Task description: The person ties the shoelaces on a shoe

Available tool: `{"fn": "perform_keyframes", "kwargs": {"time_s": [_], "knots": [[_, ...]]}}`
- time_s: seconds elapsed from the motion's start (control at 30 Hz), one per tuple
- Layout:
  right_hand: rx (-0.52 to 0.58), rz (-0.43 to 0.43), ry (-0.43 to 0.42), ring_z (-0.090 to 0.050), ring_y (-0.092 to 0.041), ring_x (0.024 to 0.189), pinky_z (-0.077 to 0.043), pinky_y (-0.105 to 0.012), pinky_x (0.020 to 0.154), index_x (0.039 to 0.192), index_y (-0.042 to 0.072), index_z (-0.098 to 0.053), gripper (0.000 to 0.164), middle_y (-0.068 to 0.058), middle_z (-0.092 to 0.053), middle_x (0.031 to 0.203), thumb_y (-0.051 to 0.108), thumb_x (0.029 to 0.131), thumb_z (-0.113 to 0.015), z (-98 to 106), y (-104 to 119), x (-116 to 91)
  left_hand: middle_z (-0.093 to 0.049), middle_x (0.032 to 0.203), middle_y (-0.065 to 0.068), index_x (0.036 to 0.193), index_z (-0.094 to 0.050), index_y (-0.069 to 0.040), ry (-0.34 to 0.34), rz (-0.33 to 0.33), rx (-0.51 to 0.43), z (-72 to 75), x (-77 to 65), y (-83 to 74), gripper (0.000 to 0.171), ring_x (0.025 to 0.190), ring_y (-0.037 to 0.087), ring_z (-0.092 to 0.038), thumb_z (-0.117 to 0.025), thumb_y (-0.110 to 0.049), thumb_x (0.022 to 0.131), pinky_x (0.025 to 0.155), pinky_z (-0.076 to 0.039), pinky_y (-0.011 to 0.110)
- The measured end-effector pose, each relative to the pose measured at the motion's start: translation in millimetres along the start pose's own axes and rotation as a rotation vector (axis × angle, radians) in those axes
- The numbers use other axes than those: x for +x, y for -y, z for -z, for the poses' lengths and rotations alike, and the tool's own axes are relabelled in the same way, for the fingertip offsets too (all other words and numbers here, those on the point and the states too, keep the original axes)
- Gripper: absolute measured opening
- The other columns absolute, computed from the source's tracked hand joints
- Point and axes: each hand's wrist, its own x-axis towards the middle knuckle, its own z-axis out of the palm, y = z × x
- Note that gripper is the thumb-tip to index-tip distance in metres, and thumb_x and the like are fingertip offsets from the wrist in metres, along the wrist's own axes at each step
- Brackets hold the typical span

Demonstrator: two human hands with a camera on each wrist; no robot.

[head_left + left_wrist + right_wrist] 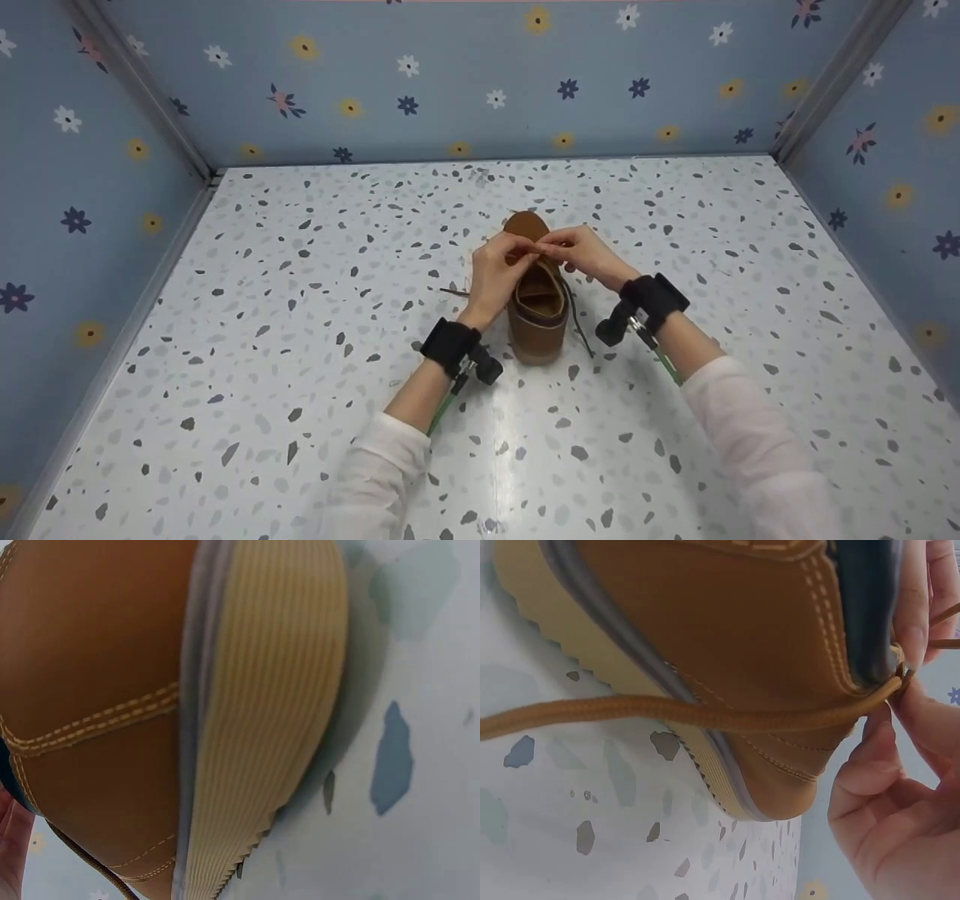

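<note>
A brown leather shoe with a cream ribbed sole stands upright on the floor-like surface, toe pointing away from me. My left hand and right hand meet over the front of its opening, fingertips close together. In the right wrist view, the thumb and fingers of my right hand pinch the brown shoelace at the tongue. Fingers of my left hand pinch the lace right beside them. One long lace end trails along the shoe's right side; another sticks out left of my left hand.
The speckled white surface spreads around the shoe. Blue flowered panels stand at the back and on both sides, with grey metal strips at the corners. Black straps with small cameras sit on both wrists.
</note>
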Motion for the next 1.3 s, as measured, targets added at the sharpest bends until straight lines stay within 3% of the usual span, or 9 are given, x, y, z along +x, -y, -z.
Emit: {"fn": "perform_keyframes", "kwargs": {"time_s": [0.13,0.37,0.6,0.7,0.83,0.9,1.07,1.17,1.3], "knots": [[-0.049,0.003,-0.028,-0.040,-0.025,0.059,-0.032,-0.026,0.043,0.078,0.013,-0.055,0.020,-0.004,-0.049,0.072,0.029,0.068,-0.048,-1.5,0.4,1.0,-0.047,0.070,-0.006,0.071,-0.055,-0.009,-0.005,-0.035,0.037,0.4,-0.3,0.0,0.010,0.064,0.002,-0.043,-0.057,-0.008,0.062,0.056,-0.034,0.013],[-0.091,0.001,-0.083,-0.038,-0.023,0.052,-0.029,-0.019,0.038,0.076,0.009,-0.054,0.020,-0.006,-0.047,0.066,0.026,0.070,-0.045,-7.0,1.8,3.3,-0.047,0.069,-0.006,0.071,-0.055,-0.010,-0.020,-0.033,0.036,0.4,-1.0,-0.1,0.008,0.062,0.001,-0.043,-0.056,-0.009,0.062,0.054,-0.034,0.012],[-0.036,-0.029,-0.158,-0.040,-0.023,0.058,-0.031,-0.023,0.041,0.081,0.002,-0.049,0.024,-0.008,-0.046,0.071,0.023,0.074,-0.039,-9.8,6.0,1.7,-0.045,0.068,-0.002,0.071,-0.054,-0.007,-0.063,0.055,0.002,1.2,0.0,2.6,0.008,0.057,0.007,-0.043,-0.054,-0.013,0.065,0.049,-0.036,0.018],[0.037,-0.043,-0.177,-0.039,-0.024,0.058,-0.030,-0.022,0.040,0.082,-0.002,-0.046,0.023,-0.014,-0.045,0.073,0.018,0.075,-0.037,-11.6,14.9,-2.5,-0.044,0.069,-0.005,0.072,-0.053,-0.012,-0.109,0.066,0.034,-8.0,-2.8,30.2,0.009,0.056,0.006,-0.042,-0.054,-0.019,0.065,0.047,-0.034,0.017],[0.109,-0.055,-0.183,-0.040,-0.024,0.058,-0.030,-0.019,0.039,0.083,-0.006,-0.043,0.022,-0.018,-0.044,0.075,0.013,0.077,-0.036,-13.0,19.5,-4.4,-0.045,0.069,-0.012,0.071,-0.051,-0.023,-0.165,0.054,0.086,-24.9,-10.3,78.4,0.010,0.056,0.002,-0.041,-0.052,-0.029,0.064,0.047,-0.033,0.017],[0.118,-0.060,-0.188,-0.041,-0.023,0.058,-0.032,-0.021,0.041,0.083,-0.005,-0.043,0.021,-0.017,-0.044,0.075,0.014,0.076,-0.036,-12.6,13.3,-0.9,-0.046,0.068,-0.013,0.071,-0.051,-0.024,-0.160,0.076,0.083,-28.5,-12.7,89.2,0.010,0.056,0.002,-0.042,-0.052,-0.031,0.064,0.047,-0.033,0.017],[0.174,-0.014,-0.180,-0.043,-0.019,0.056,-0.035,-0.028,0.045,0.082,0.002,-0.046,0.022,-0.012,-0.046,0.072,0.021,0.074,-0.040,-8.0,-26.4,18.6,-0.048,0.065,-0.014,0.070,-0.051,-0.025,-0.131,0.136,0.061,-32.1,-14.7,95.0,0.011,0.054,-0.001,-0.043,-0.052,-0.034,0.063,0.048,-0.034,0.017],[0.199,0.033,-0.150,-0.044,-0.021,0.058,-0.036,-0.027,0.046,0.084,0.002,-0.047,0.023,-0.012,-0.046,0.073,0.021,0.073,-0.043,-7.5,-18.9,12.9,-0.047,0.064,-0.015,0.069,-0.050,-0.025,-0.129,0.142,0.065,-33.5,-14.1,95.5,0.011,0.053,-0.002,-0.042,-0.052,-0.034,0.062,0.047,-0.034,0.016],[0.157,0.039,-0.144,-0.044,-0.024,0.060,-0.036,-0.032,0.051,0.083,0.000,-0.050,0.024,-0.014,-0.048,0.075,0.020,0.071,-0.047,-10.3,8.1,-1.6,-0.048,0.063,-0.015,0.068,-0.050,-0.025,-0.137,0.140,0.061,-34.7,-12.9,95.7,0.012,0.052,-0.002,-0.042,-0.053,-0.034,0.061,0.046,-0.034,0.016]]}}
